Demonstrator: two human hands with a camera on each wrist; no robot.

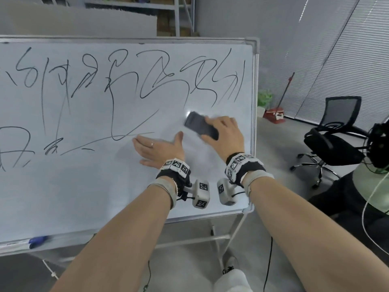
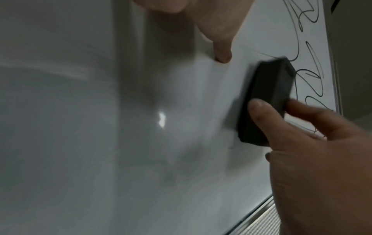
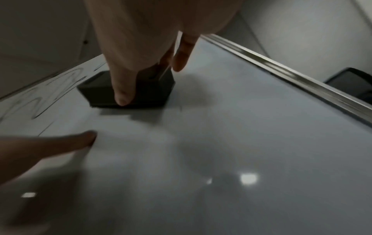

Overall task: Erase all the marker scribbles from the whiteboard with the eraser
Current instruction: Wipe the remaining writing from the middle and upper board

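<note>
- Board [image 1: 84, 186]: a white, metal-framed panel on a stand, tilted back; it serves here as the landmark for all positions.
- Scribbles [image 1: 147, 81]: black marker lines across the board's upper half and down its left side; the lower right part of the board shows none.
- Eraser [image 1: 201, 126]: a dark block lying flat against the board, near the board's right edge and just below the rightmost scribbles; its outline is blurred. In the left wrist view, one end of the eraser [image 2: 265, 98] reaches the nearest marker line.
- Right hand [image 1: 225, 133]: clamped on the eraser, thumb on one long side and the other fingers on the opposite side, as the right wrist view shows with the thumb [image 3: 122, 89] running down the block's [image 3: 128, 90] near face. The palm sits over the lower end of the eraser.
- Left hand [image 1: 160, 149]: spread flat on the board, fingers straight and pointing toward the board's left side, thumb raised toward the eraser. It holds nothing; a ring [image 1: 152, 143] sits on one finger. It lies just beside the right hand, lower and further from the board's right edge, not touching it.
- Marker [image 1: 39, 241]: a blue-capped pen resting on the tray along the board's bottom edge, toward its left end.
- Chair [image 1: 334, 140]: a black office chair standing beyond the board's right edge.
</note>
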